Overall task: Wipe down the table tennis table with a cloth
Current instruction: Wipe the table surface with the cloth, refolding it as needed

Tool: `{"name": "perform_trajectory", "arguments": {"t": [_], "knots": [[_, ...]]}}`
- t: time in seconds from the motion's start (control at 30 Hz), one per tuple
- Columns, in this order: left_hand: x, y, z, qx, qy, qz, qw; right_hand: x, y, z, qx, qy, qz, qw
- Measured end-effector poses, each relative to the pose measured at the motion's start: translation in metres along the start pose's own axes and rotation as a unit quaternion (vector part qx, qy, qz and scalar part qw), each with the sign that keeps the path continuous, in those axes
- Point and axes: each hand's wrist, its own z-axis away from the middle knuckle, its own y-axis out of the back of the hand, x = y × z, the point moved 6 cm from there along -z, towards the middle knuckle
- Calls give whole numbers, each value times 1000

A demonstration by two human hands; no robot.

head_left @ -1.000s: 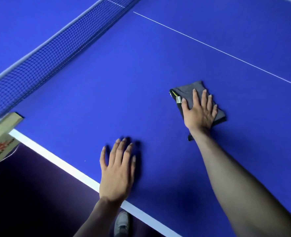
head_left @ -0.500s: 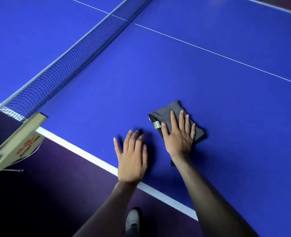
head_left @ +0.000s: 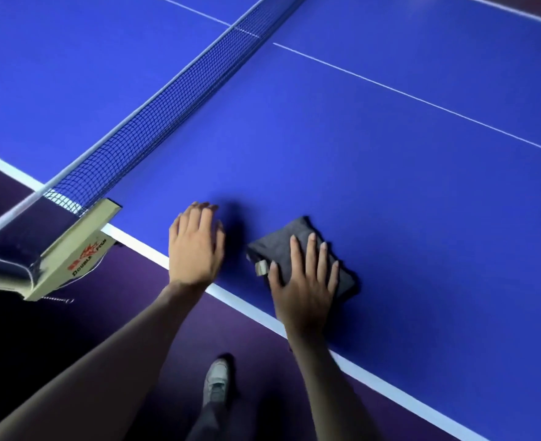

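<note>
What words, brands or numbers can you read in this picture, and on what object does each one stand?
"DOUBLE FISH" in red capitals: on the cream net post clamp at the table's edge.
Red logo above it on the same clamp: too blurred to read.
Small tag on the grey cloth: no legible text.

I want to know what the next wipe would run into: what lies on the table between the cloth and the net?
In the head view, nothing: only bare blue table lies between the cloth and the net.
</note>
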Motion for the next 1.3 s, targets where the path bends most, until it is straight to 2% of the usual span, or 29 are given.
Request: {"name": "perform_trajectory", "arguments": {"t": [0.17, 0.27, 0.5, 0.63, 0.73, 0.93, 1.1, 1.2, 1.3], "knots": [[-55, -17, -30, -39, -21, -54, 998, -4, -29, -99, -4, -37, 32, 999], [-80, -22, -36, -44, 2, -82, 996, -4, -44, -154, -14, -62, 45, 997], [-89, -26, -36, -31, 6, -62, 998, -9, -70, -275, -48, -76, 38, 995], [-92, -29, -39, -39, 15, -58, 997, -12, -81, -304, -63, -91, 45, 993], [-93, -28, -41, -48, 16, -54, 997, -20, -82, -287, -73, -89, 36, 993], [-93, -25, -41, -26, 30, -31, 999, -76, -71, -173, -1, -20, 19, 1000], [-91, -22, -33, -93, 65, -86, 990, -124, -49, -34, 38, 21, -31, 999], [-95, 0, -18, -117, 39, -125, 984, -144, -38, 23, 15, 28, -33, 999], [-100, 22, -13, -124, 6, -153, 980, -148, -31, 44, -13, 11, -31, 999]]}}
